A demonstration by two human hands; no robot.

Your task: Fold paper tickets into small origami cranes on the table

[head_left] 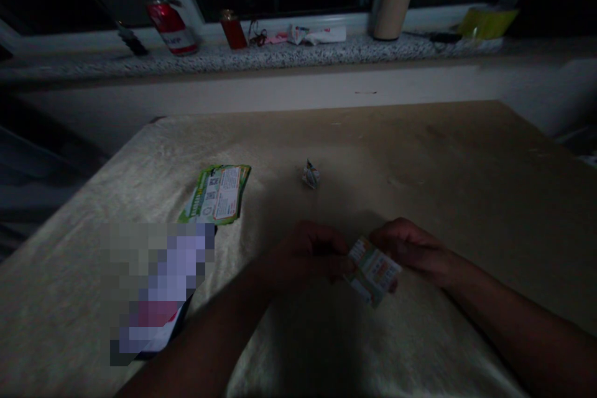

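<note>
1. Packet [375, 272], small, printed in green, white and orange, is between the person's two hands, above the near part of the cloth-covered table [420, 149].
2. Left hand [314, 252]: fingers pinched closed on the packet's left edge.
3. Right hand [415, 252]: thumb and fingers closed on its right side, one fingertip showing beneath.
4. Beyond the hands lies a crumpled wrapper [311, 175].
5. To the left are flat green printed sheets [219, 194], a pixelated object [175, 286] just nearer.
6. Behind, a red can [171, 28] leans on the speckled windowsill [280, 57].

My cloth-covered counter [396, 143] bears a small crumpled wrapper [311, 175] beyond my left hand [310, 253], green printed packaging [217, 194] farther left, and a blurred-out slab [175, 286] left of that hand.
</note>
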